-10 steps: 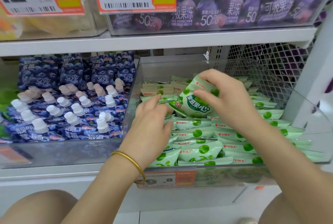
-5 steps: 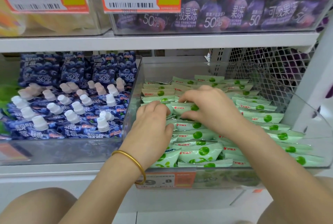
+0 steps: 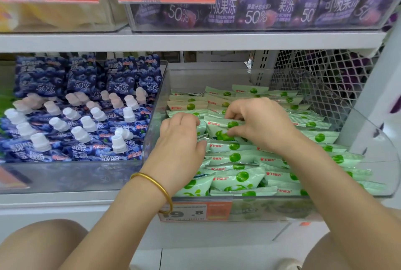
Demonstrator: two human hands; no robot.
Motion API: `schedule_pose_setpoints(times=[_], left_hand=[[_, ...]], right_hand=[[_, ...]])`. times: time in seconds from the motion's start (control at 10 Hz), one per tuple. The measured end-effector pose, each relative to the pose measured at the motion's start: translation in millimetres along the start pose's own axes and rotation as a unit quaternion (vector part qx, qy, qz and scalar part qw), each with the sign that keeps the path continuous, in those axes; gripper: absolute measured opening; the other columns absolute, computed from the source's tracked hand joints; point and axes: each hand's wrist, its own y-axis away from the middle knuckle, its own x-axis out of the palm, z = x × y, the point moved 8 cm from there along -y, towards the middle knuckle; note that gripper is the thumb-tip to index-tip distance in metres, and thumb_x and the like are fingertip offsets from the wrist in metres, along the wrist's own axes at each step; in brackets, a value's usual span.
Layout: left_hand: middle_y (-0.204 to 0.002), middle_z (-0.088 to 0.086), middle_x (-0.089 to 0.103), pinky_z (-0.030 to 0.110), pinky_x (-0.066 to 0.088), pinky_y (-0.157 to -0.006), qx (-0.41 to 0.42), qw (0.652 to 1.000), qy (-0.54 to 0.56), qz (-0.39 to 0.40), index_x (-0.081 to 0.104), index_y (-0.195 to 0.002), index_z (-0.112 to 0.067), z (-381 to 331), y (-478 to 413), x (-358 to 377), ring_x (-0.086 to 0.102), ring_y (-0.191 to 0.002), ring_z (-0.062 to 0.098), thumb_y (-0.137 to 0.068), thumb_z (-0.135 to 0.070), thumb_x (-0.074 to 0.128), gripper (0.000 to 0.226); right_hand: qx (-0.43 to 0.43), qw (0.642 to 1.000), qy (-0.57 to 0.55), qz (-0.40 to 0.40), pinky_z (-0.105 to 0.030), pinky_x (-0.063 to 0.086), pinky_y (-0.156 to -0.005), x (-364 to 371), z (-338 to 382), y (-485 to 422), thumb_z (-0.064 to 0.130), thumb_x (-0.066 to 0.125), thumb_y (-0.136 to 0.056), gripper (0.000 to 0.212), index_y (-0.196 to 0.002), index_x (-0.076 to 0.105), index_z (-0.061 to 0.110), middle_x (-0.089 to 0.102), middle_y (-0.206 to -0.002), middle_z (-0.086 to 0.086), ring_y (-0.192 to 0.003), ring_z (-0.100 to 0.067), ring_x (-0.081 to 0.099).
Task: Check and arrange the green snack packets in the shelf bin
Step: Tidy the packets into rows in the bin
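A clear plastic shelf bin (image 3: 375, 139) holds several rows of pale green snack packets (image 3: 236, 159) with green fruit prints. My left hand (image 3: 180, 139), a gold bangle on its wrist, rests palm down on the packets at the bin's left side, fingers curled over one packet's edge. My right hand (image 3: 260, 124) lies in the middle of the bin, its thumb and fingers pinching a green packet (image 3: 225, 128) that sits low among the others. Packets under both hands are hidden.
A second clear bin (image 3: 65, 174) to the left holds blue spouted jelly pouches (image 3: 82, 126). An upper shelf (image 3: 195, 39) carries purple jelly packs and price tags. White wire mesh (image 3: 321, 70) stands behind right. A price label (image 3: 195, 211) is on the bin's front.
One second ago my right hand held a green packet lifted above the pile. It has come down, and the packet now lies among the others under my fingers. My left hand barely moved.
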Motion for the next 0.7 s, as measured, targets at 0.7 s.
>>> schedule_pose_setpoints(times=[0.7], left_hand=[[-0.139,-0.002,0.032,0.026,0.024,-0.100,-0.011,1.000,0.009,0.009,0.034,-0.134,-0.018,2,0,0,0.020,-0.131,0.015,-0.095,-0.025,0.048,0.042]], right_hand=[[0.002,0.987,-0.148,0.064,-0.028,0.045,-0.094,27,7,12,0.024,0.069,-0.085,0.027,-0.112,0.070,0.020,0.070,-0.113,0.004,-0.104,-0.010,0.062]])
